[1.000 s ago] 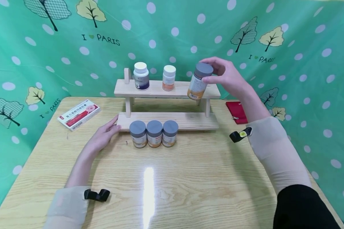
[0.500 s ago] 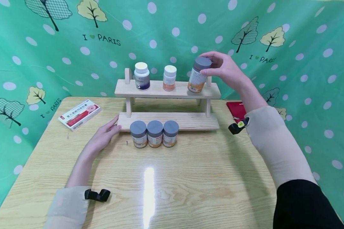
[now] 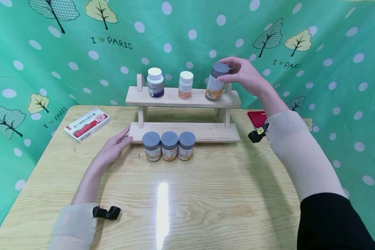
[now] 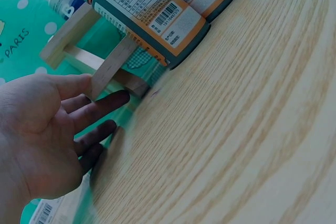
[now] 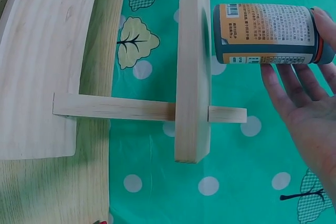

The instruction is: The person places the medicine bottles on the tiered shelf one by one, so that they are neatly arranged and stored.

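Observation:
My right hand grips a pill bottle with a dark grey lid, its thumb and fingers around the lid end. The bottle stands close over the right part of the top board of a wooden two-tier shelf; in the right wrist view a narrow gap shows between the bottle's base and the board. At the left end of the lower board my left hand touches the wood, fingers loosely extended, thumb at the board's edge in the left wrist view. That palm holds nothing.
A larger white-capped bottle and a smaller one stand on the top board. In front of the shelf, three grey-lidded bottles form a row. A medicine box lies left; a red pouch lies right. Green cloth hangs behind.
My right hand has brought the grey-lidded bottle back from the top board's front edge, and its tilt has lessened. The left hand has stayed at the shelf's end.

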`<state>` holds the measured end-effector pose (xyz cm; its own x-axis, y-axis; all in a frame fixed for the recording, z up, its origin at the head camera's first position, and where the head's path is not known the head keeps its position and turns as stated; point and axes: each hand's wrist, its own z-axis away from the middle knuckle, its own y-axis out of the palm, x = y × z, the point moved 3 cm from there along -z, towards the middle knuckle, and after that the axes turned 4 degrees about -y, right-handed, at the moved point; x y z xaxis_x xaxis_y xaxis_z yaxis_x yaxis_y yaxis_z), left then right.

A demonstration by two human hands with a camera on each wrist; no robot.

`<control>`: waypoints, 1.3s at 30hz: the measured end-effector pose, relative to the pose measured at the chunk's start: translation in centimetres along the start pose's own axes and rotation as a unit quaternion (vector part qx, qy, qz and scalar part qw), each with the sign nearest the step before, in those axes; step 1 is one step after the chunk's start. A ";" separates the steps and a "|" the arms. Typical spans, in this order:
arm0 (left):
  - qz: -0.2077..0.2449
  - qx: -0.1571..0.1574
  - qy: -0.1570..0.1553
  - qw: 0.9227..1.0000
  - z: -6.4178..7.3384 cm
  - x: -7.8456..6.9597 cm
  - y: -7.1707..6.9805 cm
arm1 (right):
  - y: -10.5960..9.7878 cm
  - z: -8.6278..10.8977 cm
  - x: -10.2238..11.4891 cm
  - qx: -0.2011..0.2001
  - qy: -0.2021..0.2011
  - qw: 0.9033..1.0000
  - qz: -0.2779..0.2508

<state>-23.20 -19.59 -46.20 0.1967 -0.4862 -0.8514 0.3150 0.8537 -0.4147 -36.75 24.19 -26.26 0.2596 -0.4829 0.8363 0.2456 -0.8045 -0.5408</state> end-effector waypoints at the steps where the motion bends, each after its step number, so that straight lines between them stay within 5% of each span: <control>1: 0.001 0.000 0.000 1.000 0.0 0.0 0.0 | 0.0 -0.1 -0.1 0.001 0.003 1.000 0.000; 31: 0.007 0.003 -0.007 1.000 0.1 -0.3 0.0 | 0.5 0.5 -1.0 -0.004 -0.003 0.999 -0.035; 39: 0.009 0.002 -0.006 1.000 0.1 -0.2 0.0 | 1.4 1.9 -2.1 -0.057 -0.020 0.996 -0.073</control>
<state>-23.11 -19.54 -46.00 0.2134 -0.4732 -0.8548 0.3159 0.8613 -0.3979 -35.18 24.77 -28.94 0.2668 -0.3454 0.8997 0.1772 -0.9001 -0.3981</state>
